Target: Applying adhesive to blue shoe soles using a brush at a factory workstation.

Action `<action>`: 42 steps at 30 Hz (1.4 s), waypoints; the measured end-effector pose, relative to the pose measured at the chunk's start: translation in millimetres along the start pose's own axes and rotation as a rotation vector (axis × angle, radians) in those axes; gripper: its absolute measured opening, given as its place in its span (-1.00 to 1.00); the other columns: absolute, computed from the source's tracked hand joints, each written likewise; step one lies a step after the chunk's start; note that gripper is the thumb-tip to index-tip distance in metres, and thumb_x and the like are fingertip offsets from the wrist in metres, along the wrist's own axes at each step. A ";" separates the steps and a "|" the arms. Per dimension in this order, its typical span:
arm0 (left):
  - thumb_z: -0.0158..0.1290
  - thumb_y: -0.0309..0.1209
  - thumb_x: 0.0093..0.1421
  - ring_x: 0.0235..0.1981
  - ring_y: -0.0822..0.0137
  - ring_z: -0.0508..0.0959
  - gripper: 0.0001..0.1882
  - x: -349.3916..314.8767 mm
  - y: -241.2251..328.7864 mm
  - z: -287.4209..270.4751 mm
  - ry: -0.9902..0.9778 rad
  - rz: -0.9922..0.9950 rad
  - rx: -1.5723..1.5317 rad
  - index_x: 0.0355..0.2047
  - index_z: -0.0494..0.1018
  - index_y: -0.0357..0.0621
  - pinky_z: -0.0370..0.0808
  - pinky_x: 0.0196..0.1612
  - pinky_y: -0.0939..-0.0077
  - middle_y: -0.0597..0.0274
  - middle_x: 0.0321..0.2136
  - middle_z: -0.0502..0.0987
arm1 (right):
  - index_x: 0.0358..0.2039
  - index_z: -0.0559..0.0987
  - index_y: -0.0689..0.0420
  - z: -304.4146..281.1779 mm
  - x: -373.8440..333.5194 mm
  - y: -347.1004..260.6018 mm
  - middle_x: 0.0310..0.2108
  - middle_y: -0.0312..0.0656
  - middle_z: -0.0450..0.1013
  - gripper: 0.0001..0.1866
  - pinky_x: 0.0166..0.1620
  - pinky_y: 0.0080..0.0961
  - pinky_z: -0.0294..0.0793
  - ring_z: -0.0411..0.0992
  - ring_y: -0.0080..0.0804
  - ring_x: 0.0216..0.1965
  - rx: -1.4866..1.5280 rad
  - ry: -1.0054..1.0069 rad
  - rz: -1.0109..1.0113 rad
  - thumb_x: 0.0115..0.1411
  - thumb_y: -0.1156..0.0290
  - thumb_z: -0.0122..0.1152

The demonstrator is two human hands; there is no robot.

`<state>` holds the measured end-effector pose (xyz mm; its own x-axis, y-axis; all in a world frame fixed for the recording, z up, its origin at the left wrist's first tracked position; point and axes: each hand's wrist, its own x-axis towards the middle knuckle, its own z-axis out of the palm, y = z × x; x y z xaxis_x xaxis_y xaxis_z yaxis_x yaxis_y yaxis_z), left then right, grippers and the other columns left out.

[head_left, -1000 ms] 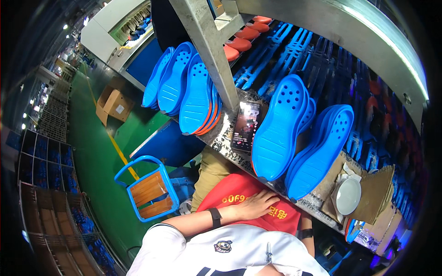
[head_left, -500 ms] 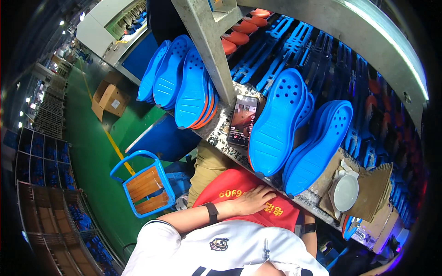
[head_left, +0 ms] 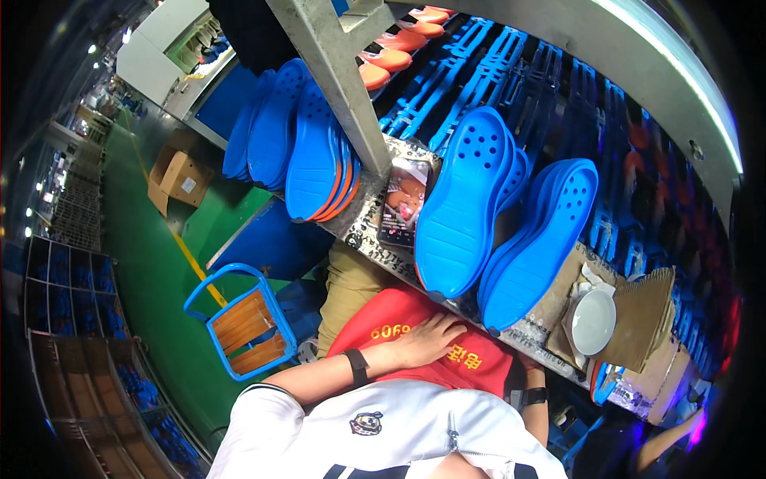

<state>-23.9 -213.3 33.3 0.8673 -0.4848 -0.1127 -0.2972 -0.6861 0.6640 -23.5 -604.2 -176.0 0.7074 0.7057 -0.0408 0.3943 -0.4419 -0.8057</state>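
Note:
My left hand [head_left: 429, 342] lies flat on the red apron [head_left: 487, 369] over my lap, fingers stretched out, holding nothing. Of my right hand [head_left: 530, 366], only a small part shows at the bench's front edge; its fingers are hidden. Just ahead, two stacks of blue shoe soles lean on the bench: a nearer-left stack [head_left: 459, 215] and a right stack [head_left: 538, 251], each with round holes at the upper end. Left of them a phone [head_left: 405, 199] with a lit screen rests on the bench [head_left: 371, 231].
More blue soles [head_left: 313, 164], some orange-edged, stand left of a metal post [head_left: 339, 88]. A white bowl [head_left: 594, 322] sits by cardboard pieces [head_left: 637, 319] at right. Behind are racks of blue holders [head_left: 479, 80]. A blue-framed stool [head_left: 251, 323] and a carton [head_left: 179, 177] are on the floor.
The whole view has shifted slightly, so the bench and soles sit further left. The phone's screen picture differs. Another person's arm now shows at lower right. My left hand still rests on the apron.

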 end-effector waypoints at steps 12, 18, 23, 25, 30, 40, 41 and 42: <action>0.08 -0.33 0.15 0.14 -0.02 0.29 -0.42 -8.8 1.5 -1.3 -0.054 -0.092 -0.029 0.16 0.21 -0.16 0.32 0.15 0.13 0.01 0.13 0.21 | 0.07 0.47 0.19 1.5 -26.9 9.4 0.10 -0.03 0.39 -0.56 0.22 -0.35 0.19 0.31 -0.17 0.13 -0.016 0.076 0.009 0.26 0.20 0.03; 0.07 -0.32 0.17 0.15 -0.04 0.29 -0.42 -8.0 0.5 -3.1 -0.064 -0.119 -0.039 0.18 0.19 -0.18 0.33 0.15 0.11 -0.01 0.14 0.20 | 0.06 0.47 0.19 21.3 -30.2 -1.7 0.10 -0.03 0.39 -0.56 0.21 -0.36 0.20 0.31 -0.18 0.13 -0.032 0.107 0.044 0.26 0.20 0.04; 0.07 -0.32 0.17 0.14 -0.03 0.29 -0.42 -14.7 -0.9 -1.1 -0.036 -0.096 -0.037 0.18 0.20 -0.18 0.32 0.16 0.12 -0.01 0.14 0.20 | 0.06 0.47 0.19 28.5 -16.6 -13.9 0.10 -0.03 0.40 -0.56 0.21 -0.36 0.20 0.32 -0.18 0.12 -0.033 0.130 0.068 0.26 0.21 0.04; 0.07 -0.33 0.17 0.14 -0.03 0.29 -0.43 -16.0 -3.7 0.5 -0.040 -0.070 -0.026 0.17 0.20 -0.18 0.32 0.16 0.14 -0.02 0.14 0.20 | 0.06 0.47 0.19 20.0 7.0 -11.3 0.09 -0.03 0.40 -0.56 0.21 -0.36 0.20 0.32 -0.18 0.12 -0.034 0.155 0.089 0.26 0.21 0.04; 0.07 -0.34 0.18 0.10 -0.04 0.33 -0.44 -19.9 -7.9 -3.3 -0.035 -0.078 -0.030 0.17 0.20 -0.17 0.35 0.13 0.15 -0.03 0.13 0.22 | 0.06 0.47 0.19 18.8 -48.1 2.5 0.09 -0.03 0.40 -0.57 0.21 -0.36 0.21 0.32 -0.18 0.12 -0.056 0.215 0.137 0.26 0.21 0.05; 0.07 -0.35 0.19 0.06 -0.05 0.38 -0.43 -12.8 -4.1 -18.0 -0.084 -0.088 -0.116 0.18 0.19 -0.17 0.39 0.08 0.16 -0.02 0.14 0.22 | 0.06 0.48 0.19 25.8 64.4 -32.1 0.09 -0.04 0.40 -0.57 0.20 -0.37 0.22 0.33 -0.18 0.11 -0.069 0.360 0.294 0.26 0.23 0.05; 0.07 -0.34 0.19 0.06 -0.04 0.38 -0.44 -15.6 -4.8 -21.7 -0.066 -0.086 -0.128 0.18 0.19 -0.17 0.39 0.09 0.16 -0.02 0.14 0.21 | 0.06 0.48 0.19 51.7 -20.1 -25.3 0.09 -0.04 0.41 -0.57 0.20 -0.37 0.22 0.33 -0.18 0.11 -0.074 0.362 0.294 0.25 0.23 0.05; 0.07 -0.34 0.19 0.06 -0.04 0.38 -0.44 -15.4 -2.7 -24.8 -0.076 -0.076 -0.129 0.18 0.19 -0.17 0.39 0.09 0.16 -0.02 0.14 0.21 | 0.06 0.48 0.19 53.6 -15.7 -28.8 0.09 -0.04 0.41 -0.57 0.20 -0.37 0.22 0.33 -0.18 0.11 -0.075 0.373 0.306 0.25 0.23 0.05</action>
<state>-26.6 -190.5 51.6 0.8512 -0.4769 -0.2191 -0.1737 -0.6499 0.7399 -77.4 -572.8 -183.8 0.9541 0.2962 -0.0438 0.1666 -0.6464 -0.7446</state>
